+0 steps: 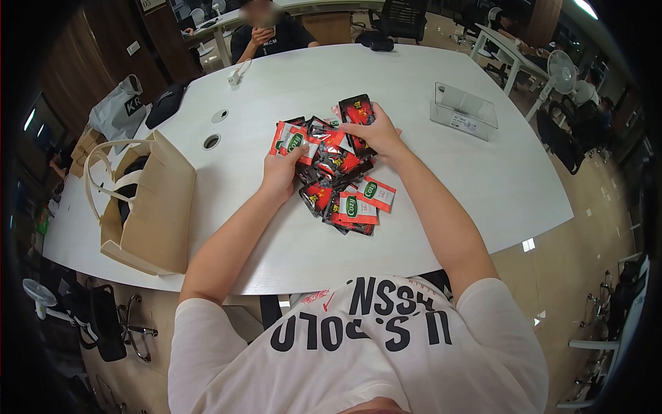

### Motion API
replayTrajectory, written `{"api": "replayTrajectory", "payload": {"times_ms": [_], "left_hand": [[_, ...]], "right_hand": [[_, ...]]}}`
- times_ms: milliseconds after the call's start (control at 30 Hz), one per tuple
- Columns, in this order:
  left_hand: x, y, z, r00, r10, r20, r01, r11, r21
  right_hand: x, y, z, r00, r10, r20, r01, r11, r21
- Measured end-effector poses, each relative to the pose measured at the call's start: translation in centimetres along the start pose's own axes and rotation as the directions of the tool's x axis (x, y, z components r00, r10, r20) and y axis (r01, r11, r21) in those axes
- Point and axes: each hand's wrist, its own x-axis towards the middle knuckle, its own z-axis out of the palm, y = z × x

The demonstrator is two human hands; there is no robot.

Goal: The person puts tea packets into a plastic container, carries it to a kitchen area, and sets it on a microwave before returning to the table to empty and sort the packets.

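A heap of small sachets [336, 162] lies on the white table, some black and red, others red and white with a green "Cozy" label. At the heap's left side, my left hand [281, 171] is closed on a Cozy sachet [289, 140], thumb on top. On the far right of the heap, my right hand [379, 135] grips a black and red sachet [356, 110], its thumb across the front. Two more Cozy sachets [376, 193] rest at the near edge of the heap. The fingers beneath both held sachets are hidden.
A beige tote bag [165, 207] stands at the table's left, near a grey bag [121, 107] and a black pouch [165, 105]. A clear plastic holder [463, 110] is at the right. Across the white table [276, 83] sits another person [269, 34].
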Motion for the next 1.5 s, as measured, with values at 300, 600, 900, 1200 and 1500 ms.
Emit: {"api": "replayTrajectory", "payload": {"times_ms": [300,600,900,1200,1500], "left_hand": [[-0.3,0.4,0.2,1.0,-0.011,-0.009,0.01,0.999,-0.048],[0.4,-0.4,-0.2,0.995,0.073,0.062,-0.076,0.996,0.056],[-0.4,0.2,0.5,0.981,0.079,0.177,-0.114,0.974,0.197],[-0.3,0.4,0.3,0.983,0.055,0.175,-0.075,0.991,0.11],[-0.1,0.3,0.1,0.982,0.045,0.182,-0.061,0.995,0.081]], "right_hand": [[1.6,0.4,-3.1,0.939,-0.066,-0.336,0.093,0.993,0.066],[2.6,1.0,-4.5,0.886,-0.035,-0.462,0.172,0.951,0.258],[-1.0,3.4,4.7,0.955,-0.249,-0.16,0.188,0.927,-0.324],[-0.8,2.6,3.3,0.956,-0.189,-0.225,0.181,0.982,-0.056],[-0.8,1.9,2.6,0.945,-0.219,-0.244,0.216,0.976,-0.04]]}}
